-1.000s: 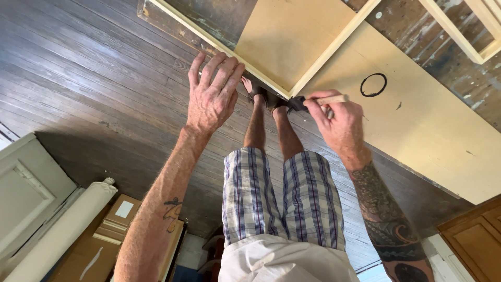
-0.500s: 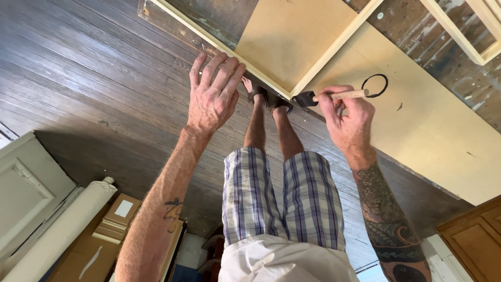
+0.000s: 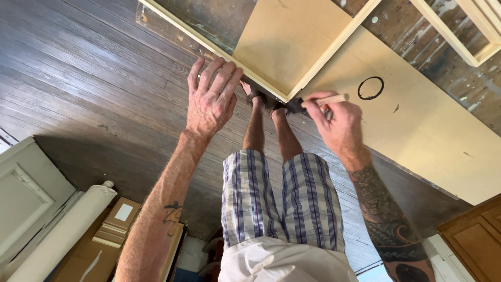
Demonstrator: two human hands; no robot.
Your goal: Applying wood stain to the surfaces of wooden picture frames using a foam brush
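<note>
Hands are working along a pale wooden frame (image 3: pixel 318 62) lying over a tan board (image 3: pixel 417 125) on the dark plank floor (image 3: pixel 78 78). Left hand (image 3: pixel 211 102) is resting flat, fingers spread wide, against the frame's edge. Right hand (image 3: pixel 339 122) is pinching a small brush (image 3: pixel 313 103) by its light wooden handle, the dark head touching the frame's corner, just beside a black ring mark (image 3: pixel 370 87).

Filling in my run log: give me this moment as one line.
left hand: flat on frame edge | right hand: grip on brush at frame corner | board: dark ring mark
</note>
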